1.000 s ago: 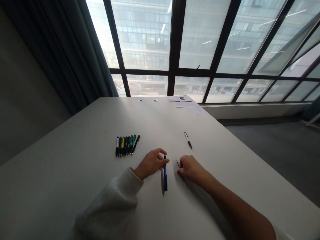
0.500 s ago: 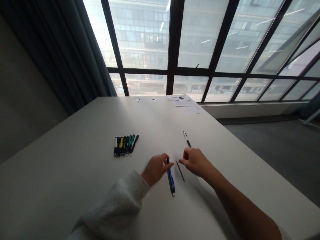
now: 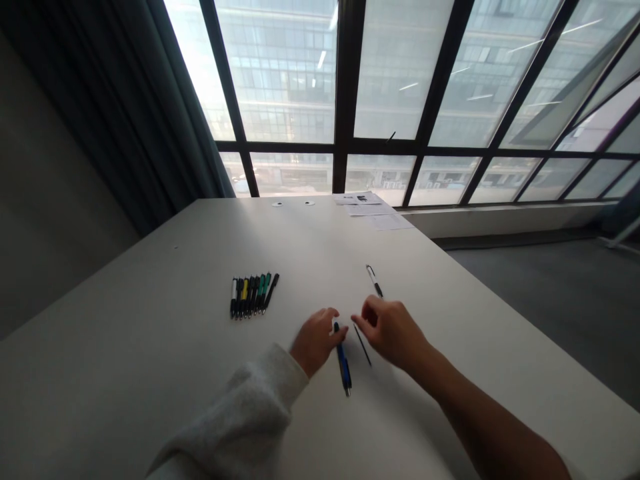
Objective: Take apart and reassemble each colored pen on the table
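Observation:
My left hand (image 3: pixel 315 339) is closed around the upper end of a blue pen (image 3: pixel 343 367), its thumb lying across the barrel. The pen's metal tip points toward me. Just right of it, a thin dark pen refill (image 3: pixel 363 345) lies slantwise on the table. My right hand (image 3: pixel 393 328) has its fingers curled in, with the thumb beside the refill's far end. Whatever those fingertips hold, if anything, is too small to make out. Beyond the right hand lies a white-and-black pen (image 3: pixel 374 281), its near end close to the knuckles.
A row of several pens (image 3: pixel 253 295), black, green, yellow and white, lies left of my hands on the white table (image 3: pixel 165 347). Papers (image 3: pixel 370 211) rest at the far edge, near two round cable holes. The table's right edge slants past my right arm.
My right hand has shifted slightly left, bringing its thumb nearer the blue pen and the refill's far end. The left hand keeps its hold on the pen. The view has tilted slightly.

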A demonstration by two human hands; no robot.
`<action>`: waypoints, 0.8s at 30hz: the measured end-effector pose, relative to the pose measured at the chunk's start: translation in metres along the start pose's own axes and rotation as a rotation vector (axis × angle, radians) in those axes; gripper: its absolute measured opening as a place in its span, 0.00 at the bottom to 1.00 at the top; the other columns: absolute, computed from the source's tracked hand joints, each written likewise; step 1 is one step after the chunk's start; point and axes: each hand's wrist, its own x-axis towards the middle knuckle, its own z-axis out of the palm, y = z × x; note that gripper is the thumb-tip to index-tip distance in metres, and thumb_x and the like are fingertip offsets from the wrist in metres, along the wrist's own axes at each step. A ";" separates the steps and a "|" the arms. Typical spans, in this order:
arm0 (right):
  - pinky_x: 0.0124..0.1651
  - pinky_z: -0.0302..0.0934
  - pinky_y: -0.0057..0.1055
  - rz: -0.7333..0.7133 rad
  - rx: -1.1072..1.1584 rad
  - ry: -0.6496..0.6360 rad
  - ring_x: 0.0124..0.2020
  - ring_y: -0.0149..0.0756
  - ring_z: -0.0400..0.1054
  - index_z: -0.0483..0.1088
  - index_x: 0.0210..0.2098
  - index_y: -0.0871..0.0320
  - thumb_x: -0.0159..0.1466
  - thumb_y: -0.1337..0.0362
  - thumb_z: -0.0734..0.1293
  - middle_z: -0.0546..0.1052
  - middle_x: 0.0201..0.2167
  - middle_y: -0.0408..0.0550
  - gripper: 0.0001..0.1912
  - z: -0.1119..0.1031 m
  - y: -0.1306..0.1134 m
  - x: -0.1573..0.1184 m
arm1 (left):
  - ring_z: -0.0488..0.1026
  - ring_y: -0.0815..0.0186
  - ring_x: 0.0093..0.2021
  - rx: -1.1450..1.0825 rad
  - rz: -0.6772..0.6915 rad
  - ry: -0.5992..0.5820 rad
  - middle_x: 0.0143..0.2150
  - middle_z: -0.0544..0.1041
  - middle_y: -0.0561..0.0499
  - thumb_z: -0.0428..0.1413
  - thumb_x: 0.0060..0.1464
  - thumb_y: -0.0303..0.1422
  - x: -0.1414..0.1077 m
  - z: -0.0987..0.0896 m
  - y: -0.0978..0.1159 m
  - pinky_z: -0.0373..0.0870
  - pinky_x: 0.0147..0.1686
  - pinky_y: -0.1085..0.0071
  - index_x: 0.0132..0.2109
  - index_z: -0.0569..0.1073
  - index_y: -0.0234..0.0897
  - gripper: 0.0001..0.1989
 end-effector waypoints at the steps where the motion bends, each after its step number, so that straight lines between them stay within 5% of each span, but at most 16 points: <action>1: 0.30 0.58 0.28 -0.040 -0.005 -0.053 0.26 0.34 0.71 0.72 0.31 0.58 0.65 0.60 0.66 0.78 0.25 0.47 0.10 0.002 -0.008 -0.007 | 0.71 0.63 0.34 0.000 -0.001 0.016 0.33 0.72 0.51 0.53 0.60 0.38 0.000 -0.001 -0.003 0.67 0.37 0.67 0.46 0.72 0.35 0.12; 9: 0.33 0.64 0.36 -0.021 -0.295 -0.493 0.32 0.51 0.76 0.79 0.29 0.61 0.60 0.46 0.68 0.81 0.30 0.59 0.22 0.015 -0.026 -0.033 | 0.67 0.66 0.27 0.047 0.018 0.025 0.25 0.68 0.55 0.50 0.63 0.37 -0.010 -0.023 -0.029 0.65 0.31 0.69 0.34 0.73 0.37 0.12; 16: 0.36 0.67 0.39 -0.004 -0.302 -0.529 0.35 0.54 0.78 0.80 0.35 0.62 0.59 0.49 0.68 0.81 0.34 0.62 0.21 0.038 -0.020 -0.036 | 0.75 0.63 0.41 0.136 0.104 -0.097 0.52 0.73 0.48 0.49 0.64 0.35 -0.016 -0.025 -0.025 0.71 0.43 0.66 0.60 0.70 0.45 0.19; 21: 0.31 0.63 0.34 -0.053 -0.257 -0.502 0.32 0.50 0.77 0.79 0.31 0.61 0.60 0.58 0.63 0.81 0.31 0.60 0.15 0.040 -0.015 -0.035 | 0.73 0.62 0.43 -0.192 0.054 -0.140 0.48 0.75 0.47 0.55 0.59 0.33 -0.010 -0.033 -0.033 0.68 0.47 0.65 0.48 0.79 0.42 0.12; 24: 0.29 0.59 0.32 -0.024 -0.240 -0.446 0.31 0.47 0.77 0.78 0.32 0.60 0.59 0.58 0.63 0.81 0.30 0.57 0.14 0.040 -0.015 -0.031 | 0.70 0.66 0.34 -0.449 -0.020 -0.102 0.40 0.75 0.49 0.61 0.54 0.35 -0.004 -0.041 -0.045 0.68 0.40 0.69 0.41 0.80 0.39 0.08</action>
